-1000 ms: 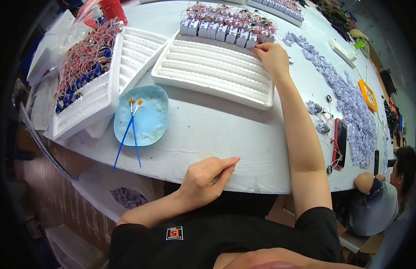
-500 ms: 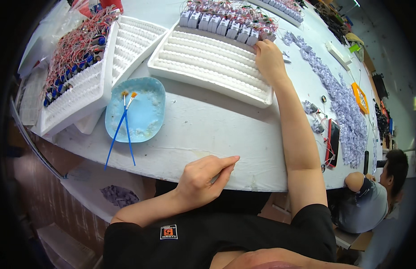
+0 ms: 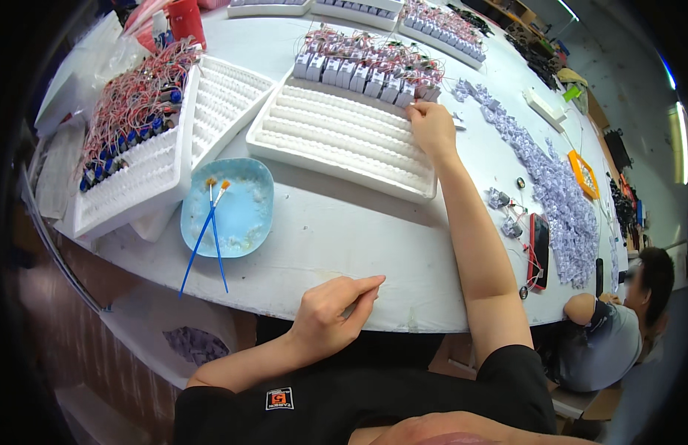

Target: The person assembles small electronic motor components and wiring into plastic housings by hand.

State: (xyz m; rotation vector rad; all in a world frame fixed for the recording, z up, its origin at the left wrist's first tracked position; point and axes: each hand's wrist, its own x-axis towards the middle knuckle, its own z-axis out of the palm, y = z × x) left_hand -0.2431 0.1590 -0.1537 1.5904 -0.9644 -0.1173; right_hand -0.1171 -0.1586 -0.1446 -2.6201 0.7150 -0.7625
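My right hand (image 3: 433,127) reaches to the right end of a row of small white blocks with wires (image 3: 359,78). Its fingers are pinched at the last block in the front row, partly hiding it. The blocks stand in the far part of a white foam tray (image 3: 344,141), with red and white wires heaped behind them; the tray's nearer ridged rows are bare. My left hand (image 3: 331,313) hovers at the table's near edge, index finger and thumb forward, the other fingers curled. Nothing shows in it.
Left of the tray, a light blue dish (image 3: 244,215) carries two blue-handled brushes (image 3: 213,222). More foam trays (image 3: 136,185) hold blue parts with wires. To the right lie a pile of clear small pieces (image 3: 555,193), a red-edged phone (image 3: 538,252) and an orange frame (image 3: 583,175). A person (image 3: 604,334) sits at right.
The view has tilted, so the table sits lower and more trays show at the back. My right hand stays at the same end of the block row; my left hand has barely moved.
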